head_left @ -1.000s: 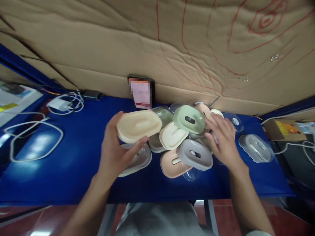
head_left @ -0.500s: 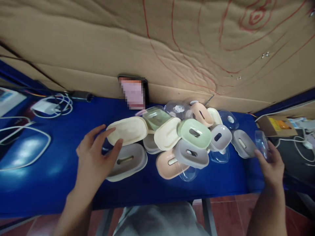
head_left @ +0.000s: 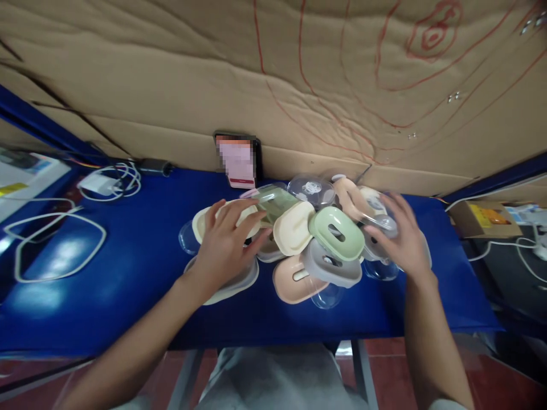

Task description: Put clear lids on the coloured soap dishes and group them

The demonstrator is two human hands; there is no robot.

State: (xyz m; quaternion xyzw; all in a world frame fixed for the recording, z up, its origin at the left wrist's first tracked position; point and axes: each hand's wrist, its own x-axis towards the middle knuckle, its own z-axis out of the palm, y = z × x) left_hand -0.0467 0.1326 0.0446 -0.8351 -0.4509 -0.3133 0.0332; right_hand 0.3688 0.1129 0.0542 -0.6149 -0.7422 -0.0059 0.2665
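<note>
My left hand (head_left: 226, 242) is over the left end of a heap of oval plastic soap dishes, fingers apart above a cream dish (head_left: 200, 225) and a grey dish (head_left: 245, 279). My right hand (head_left: 404, 233) reaches over the right side, a clear plastic lid (head_left: 386, 224), blurred, between thumb and fingers. In the middle lie a green dish (head_left: 354, 233), a cream piece (head_left: 294, 228), a grey dish (head_left: 342, 272) and a peach dish (head_left: 290, 287). Behind them rest another peach piece (head_left: 348, 196) and a clear lid (head_left: 316, 191). My right hand partly covers the dishes below it.
A phone (head_left: 237, 162) leans on the cardboard wall (head_left: 179, 102) behind the blue tabletop (head_left: 141, 239). White cables (head_left: 102, 239) and a charger (head_left: 100, 183) lie at left. An open cardboard box (head_left: 491, 219) sits at right.
My right hand has moved left from the table's right end to the heap, carrying the clear lid. My left hand has shifted right over the cream and grey dishes. The view has turned slightly.
</note>
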